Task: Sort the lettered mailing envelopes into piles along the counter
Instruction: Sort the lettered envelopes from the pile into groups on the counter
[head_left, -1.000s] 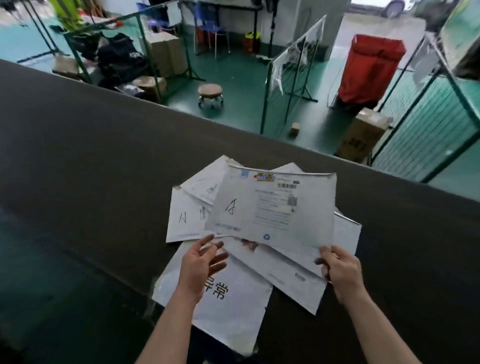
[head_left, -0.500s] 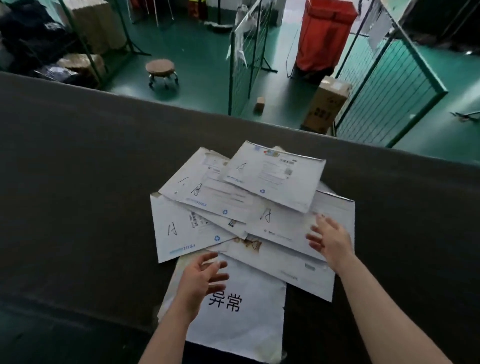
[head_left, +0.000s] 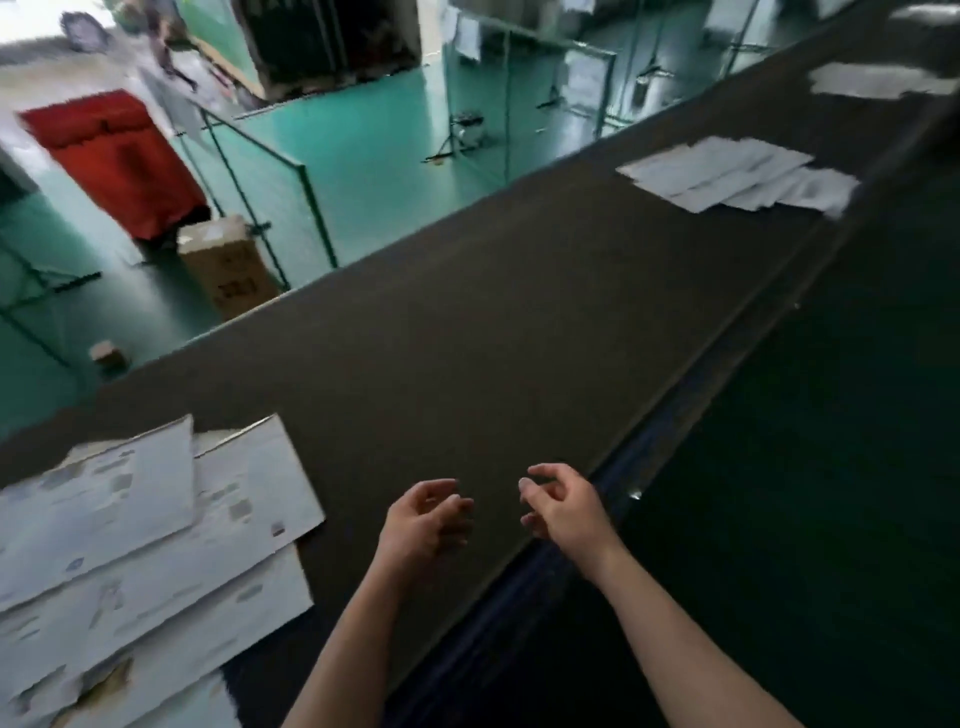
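Left hand and right hand hover loosely curled, holding nothing, above bare tabletop near its front edge, right of the envelope pile.

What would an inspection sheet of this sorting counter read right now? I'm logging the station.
Surface: dark counter, long, bare between piles.
Job's things: near envelope pile at lower left, overlapping; middle pile farther along; far pile beyond, blurred.
Clutter: nothing seen.
Grippers: left hand and right hand over counter, loosely curled, holding nothing.
Cables: nothing seen.
Surroundings: green floor, red bin, cardboard box, green fence.
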